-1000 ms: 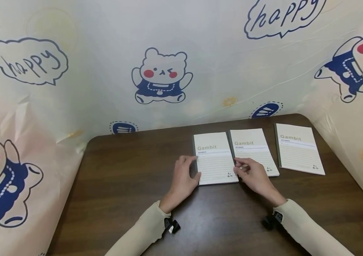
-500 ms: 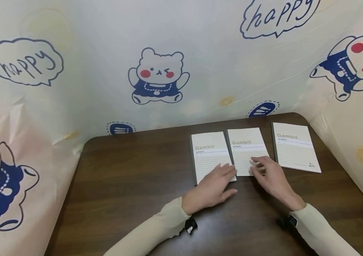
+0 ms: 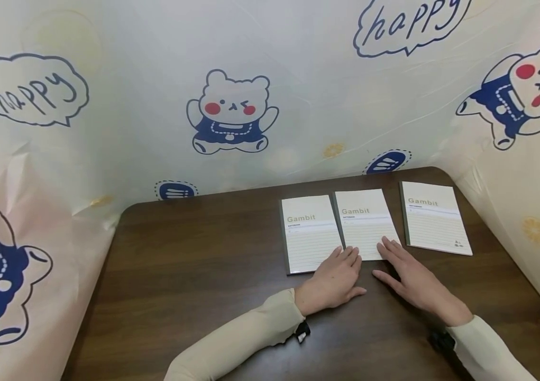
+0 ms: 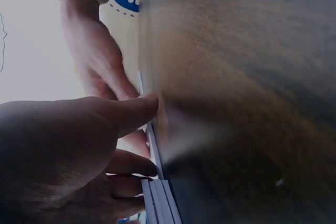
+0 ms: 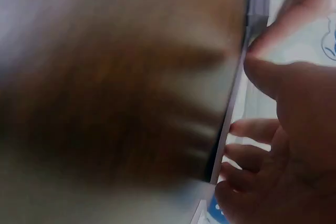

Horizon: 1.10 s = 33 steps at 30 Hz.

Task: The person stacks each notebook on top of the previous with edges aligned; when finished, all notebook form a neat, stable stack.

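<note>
Three lined "Gambit" notebooks with dark spines show face up: a left one (image 3: 310, 241), a middle one (image 3: 363, 219) and a right one (image 3: 435, 219). In the left wrist view the left one tops a short stack (image 4: 161, 203), thicker than the single middle notebook. My left hand (image 3: 332, 281) lies with straight fingers over the near corners where the left and middle notebooks meet. My right hand (image 3: 417, 278) has its straight fingertips at the middle notebook's near right corner, thumb stretched out over the table. Neither hand grips anything.
The notebooks lie toward the back right of a dark brown wooden table (image 3: 193, 275). A patterned sheet (image 3: 122, 106) with bears and "happy" bubbles closes in the back and both sides. Each wrist carries a small black device.
My left hand has moved right from the left notebook's spine to its near right corner. My right hand has left that notebook's right edge for the middle notebook's near right corner, fingers straightening.
</note>
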Motion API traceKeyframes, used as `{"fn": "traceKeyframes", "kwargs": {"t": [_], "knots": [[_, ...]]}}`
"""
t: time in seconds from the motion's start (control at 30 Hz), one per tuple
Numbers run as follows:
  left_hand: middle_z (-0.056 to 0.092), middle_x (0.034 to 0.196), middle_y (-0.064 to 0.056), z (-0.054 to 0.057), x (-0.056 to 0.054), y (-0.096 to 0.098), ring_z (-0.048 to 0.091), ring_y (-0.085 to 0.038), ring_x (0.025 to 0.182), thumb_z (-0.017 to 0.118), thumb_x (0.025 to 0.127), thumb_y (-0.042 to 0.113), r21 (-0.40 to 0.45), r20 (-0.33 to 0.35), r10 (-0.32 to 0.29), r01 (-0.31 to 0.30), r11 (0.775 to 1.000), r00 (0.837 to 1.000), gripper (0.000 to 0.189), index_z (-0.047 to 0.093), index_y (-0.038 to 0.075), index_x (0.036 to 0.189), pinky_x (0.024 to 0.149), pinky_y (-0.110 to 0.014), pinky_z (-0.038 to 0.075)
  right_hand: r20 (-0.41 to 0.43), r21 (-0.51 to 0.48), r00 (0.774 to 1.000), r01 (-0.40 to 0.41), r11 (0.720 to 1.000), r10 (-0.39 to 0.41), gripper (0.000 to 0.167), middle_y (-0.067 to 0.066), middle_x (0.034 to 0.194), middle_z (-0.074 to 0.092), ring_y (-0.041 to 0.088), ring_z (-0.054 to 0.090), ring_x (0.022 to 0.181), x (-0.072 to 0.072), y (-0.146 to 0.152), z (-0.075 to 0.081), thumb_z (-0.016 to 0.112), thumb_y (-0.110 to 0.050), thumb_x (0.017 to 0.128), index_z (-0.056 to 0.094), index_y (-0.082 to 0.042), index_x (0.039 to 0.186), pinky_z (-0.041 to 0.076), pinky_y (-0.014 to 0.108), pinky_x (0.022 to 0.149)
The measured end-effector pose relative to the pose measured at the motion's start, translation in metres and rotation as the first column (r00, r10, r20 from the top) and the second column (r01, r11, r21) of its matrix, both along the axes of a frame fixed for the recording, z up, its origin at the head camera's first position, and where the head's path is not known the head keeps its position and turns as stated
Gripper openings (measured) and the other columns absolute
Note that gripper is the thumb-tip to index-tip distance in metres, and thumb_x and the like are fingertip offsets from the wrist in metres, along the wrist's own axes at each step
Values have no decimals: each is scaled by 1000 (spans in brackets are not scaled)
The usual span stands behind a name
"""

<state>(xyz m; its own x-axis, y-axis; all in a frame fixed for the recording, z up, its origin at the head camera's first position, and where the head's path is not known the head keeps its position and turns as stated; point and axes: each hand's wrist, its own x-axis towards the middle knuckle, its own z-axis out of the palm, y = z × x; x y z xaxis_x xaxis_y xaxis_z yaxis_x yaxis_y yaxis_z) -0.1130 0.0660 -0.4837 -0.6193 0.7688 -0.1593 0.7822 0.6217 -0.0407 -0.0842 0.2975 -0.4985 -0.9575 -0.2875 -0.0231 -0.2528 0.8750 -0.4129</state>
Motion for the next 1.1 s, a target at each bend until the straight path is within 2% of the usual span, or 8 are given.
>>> {"fn": "traceKeyframes", "kwargs": {"t": [0.13, 0.7, 0.87, 1.1], "knots": [[38, 169, -6, -1, 1, 4, 34, -19, 158, 44, 107, 60, -27, -15, -3, 3, 1000, 1000, 73, 42, 10, 160, 131, -35, 29, 5, 5, 1000, -23, 1000, 23, 72, 24, 169, 30, 50, 31, 154, 4, 2, -1, 60, -44, 105, 39, -1, 159, 38, 66, 116], [36, 169, -10, 0, 10, 9, 35, -20, 158, 47, 107, 57, -44, -10, 21, -21, 999, 1000, 74, 40, 6, 160, 130, -30, 28, 53, -8, 999, 9, 1000, -9, 75, 22, 171, 29, 46, 32, 155, 21, 2, 2, 54, -49, 107, 34, -1, 162, 40, 66, 115], [39, 168, -9, 3, 17, 9, 36, -18, 157, 47, 107, 58, -67, -43, -10, 7, 998, 999, 73, 43, 7, 159, 130, -29, 29, 63, -17, 998, 13, 1000, -12, 76, 21, 170, 30, 45, 34, 154, 28, 3, 6, 55, -50, 106, 36, -2, 161, 40, 66, 114], [42, 166, -7, 5, 34, 7, 38, -16, 156, 47, 106, 59, -74, -47, -68, 64, 995, 997, 72, 46, 8, 157, 130, -28, 27, 82, -3, 996, 35, 999, -35, 76, 20, 169, 34, 46, 38, 152, 50, 5, 8, 57, -53, 104, 40, -3, 160, 44, 66, 112]]}}
